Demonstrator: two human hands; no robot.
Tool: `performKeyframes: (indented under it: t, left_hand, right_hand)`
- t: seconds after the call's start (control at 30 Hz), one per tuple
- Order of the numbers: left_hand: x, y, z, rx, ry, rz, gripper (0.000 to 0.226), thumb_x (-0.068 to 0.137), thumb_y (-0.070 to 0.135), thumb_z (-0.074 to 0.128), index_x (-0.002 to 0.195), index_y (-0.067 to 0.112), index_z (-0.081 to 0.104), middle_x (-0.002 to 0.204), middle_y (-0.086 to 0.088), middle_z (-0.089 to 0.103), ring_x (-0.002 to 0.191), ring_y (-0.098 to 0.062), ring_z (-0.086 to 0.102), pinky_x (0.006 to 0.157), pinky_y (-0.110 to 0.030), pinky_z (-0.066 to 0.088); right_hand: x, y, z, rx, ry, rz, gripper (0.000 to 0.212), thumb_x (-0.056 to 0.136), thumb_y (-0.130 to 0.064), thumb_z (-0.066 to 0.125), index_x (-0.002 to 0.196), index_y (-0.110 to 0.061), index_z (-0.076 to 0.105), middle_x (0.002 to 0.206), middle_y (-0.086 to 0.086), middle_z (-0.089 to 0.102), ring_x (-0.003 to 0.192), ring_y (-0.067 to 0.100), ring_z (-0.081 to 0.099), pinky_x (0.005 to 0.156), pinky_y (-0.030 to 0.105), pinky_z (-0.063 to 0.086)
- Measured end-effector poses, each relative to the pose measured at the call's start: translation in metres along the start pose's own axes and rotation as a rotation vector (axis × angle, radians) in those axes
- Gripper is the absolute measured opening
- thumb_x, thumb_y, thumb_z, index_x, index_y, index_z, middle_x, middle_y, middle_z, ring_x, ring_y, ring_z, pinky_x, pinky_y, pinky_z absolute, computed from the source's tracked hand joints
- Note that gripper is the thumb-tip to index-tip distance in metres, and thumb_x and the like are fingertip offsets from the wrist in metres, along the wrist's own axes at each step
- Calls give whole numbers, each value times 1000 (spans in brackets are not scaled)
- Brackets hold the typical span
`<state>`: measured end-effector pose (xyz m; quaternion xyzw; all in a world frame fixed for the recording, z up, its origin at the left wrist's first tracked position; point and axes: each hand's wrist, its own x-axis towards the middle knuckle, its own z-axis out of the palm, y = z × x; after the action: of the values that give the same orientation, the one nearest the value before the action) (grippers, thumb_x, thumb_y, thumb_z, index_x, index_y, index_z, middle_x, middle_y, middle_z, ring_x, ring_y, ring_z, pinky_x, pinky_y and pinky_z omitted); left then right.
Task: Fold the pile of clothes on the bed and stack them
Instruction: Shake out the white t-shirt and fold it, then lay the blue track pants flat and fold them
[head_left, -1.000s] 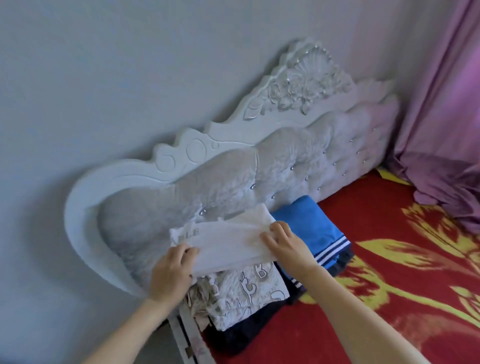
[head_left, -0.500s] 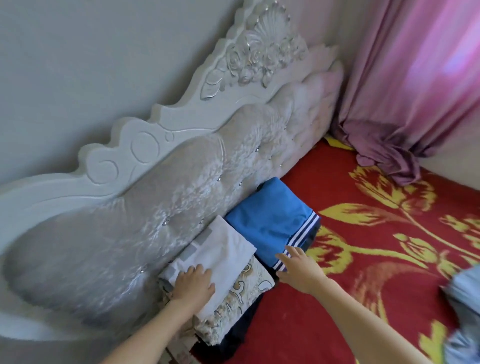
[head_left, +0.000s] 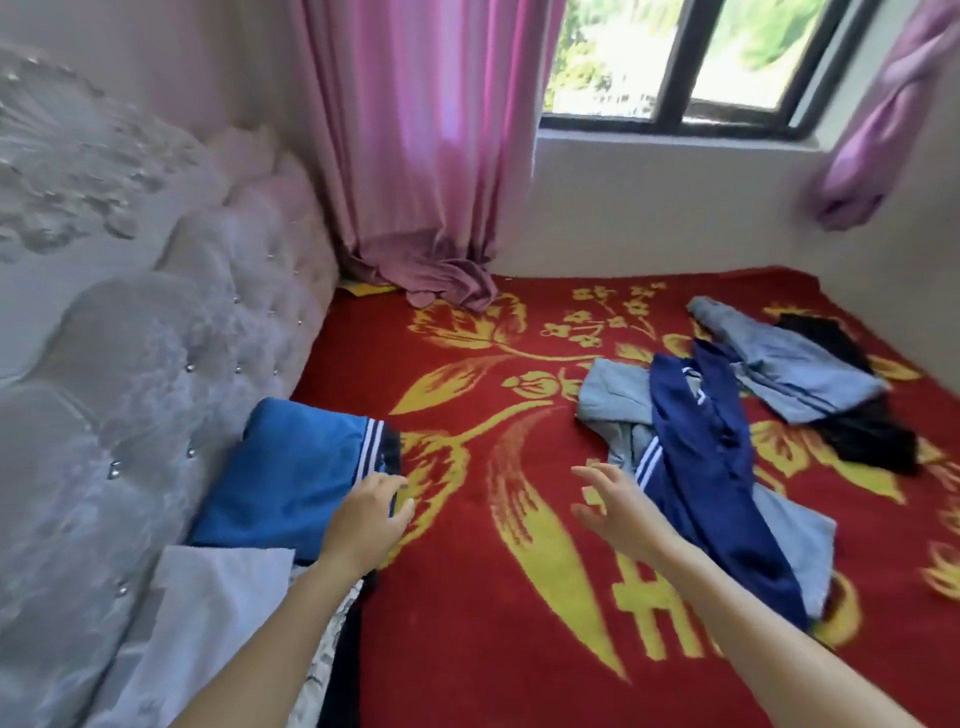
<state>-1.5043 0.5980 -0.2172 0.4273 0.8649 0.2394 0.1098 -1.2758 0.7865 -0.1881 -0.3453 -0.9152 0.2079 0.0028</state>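
Note:
A folded blue garment with white stripes lies against the headboard, and a folded white garment tops a stack just in front of it at the lower left. My left hand hovers at the blue garment's near corner, fingers loosely curled, holding nothing. My right hand is open with fingers spread above the red blanket, close to dark blue striped trousers. The trousers lie unfolded over a light blue garment. Farther right lie another light blue garment and a black one.
The bed is covered by a red blanket with yellow flowers. A padded white headboard runs along the left. A pink curtain hangs down onto the bed's far corner, with a window above the far wall.
The view has swung right from the stack to the unfolded clothes. My left hand has left the white garment, and my right hand has moved right toward the dark blue trousers.

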Motion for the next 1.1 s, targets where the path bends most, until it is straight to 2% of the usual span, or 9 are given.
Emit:
performKeyframes:
  t: [0.07, 0.17, 0.3, 0.37, 0.6, 0.8, 1.1]
  left_hand:
    - [8, 25, 11, -50, -21, 94, 34, 95, 24, 50, 126, 11, 54, 126, -3, 53, 119, -18, 47, 94, -27, 38]
    - [16, 63, 31, -105, -64, 199, 33, 93, 20, 54, 124, 8, 56, 123, -6, 55, 118, -22, 50, 98, -31, 40]
    - [15, 109, 59, -61, -117, 291, 34, 94, 26, 51, 126, 14, 54, 126, 2, 53, 116, -15, 50, 87, -26, 43]
    - [11, 132, 73, -58, -131, 309, 34, 94, 26, 51, 126, 15, 54, 125, 1, 54, 114, -15, 50, 87, -26, 43]
    - [-20, 213, 115, -81, -78, 276, 32, 94, 26, 51, 124, 15, 56, 123, 2, 55, 105, -16, 54, 84, -27, 45]
    - [-60, 273, 162, -73, -68, 221, 34, 94, 27, 50, 126, 17, 54, 125, 2, 53, 114, -14, 50, 86, -23, 41]
    - [-80, 293, 192, 0, -154, 175, 32, 96, 31, 47, 126, 20, 53, 127, 5, 50, 120, -11, 45, 87, -25, 45]
  right_hand:
    - [-26, 24, -10, 72, 71, 99, 52, 94, -29, 54, 141, -19, 38, 139, 3, 41, 125, 18, 39, 98, 23, 32]
    - [-67, 56, -16, 137, 162, 240, 53, 93, -28, 56, 141, -16, 38, 137, 2, 43, 127, 18, 36, 101, 24, 30]
    - [-113, 93, -11, 170, 185, 335, 55, 92, -29, 57, 142, -16, 37, 138, 1, 43, 130, 15, 34, 104, 22, 29]
    - [-130, 112, -12, 184, 183, 354, 55, 93, -29, 56, 142, -17, 35, 137, 0, 43, 130, 15, 35, 104, 21, 29]
    - [-168, 190, -40, 190, 212, 309, 56, 92, -27, 56, 143, -16, 34, 138, 1, 41, 131, 16, 35, 106, 23, 30]
    - [-195, 258, -63, 125, 244, 276, 54, 93, -26, 54, 142, -17, 34, 138, 1, 42, 130, 17, 35, 102, 21, 27]
    - [-214, 310, -40, 114, 126, 347, 56, 91, -24, 56, 142, -18, 35, 139, 4, 42, 127, 22, 37, 102, 24, 29]
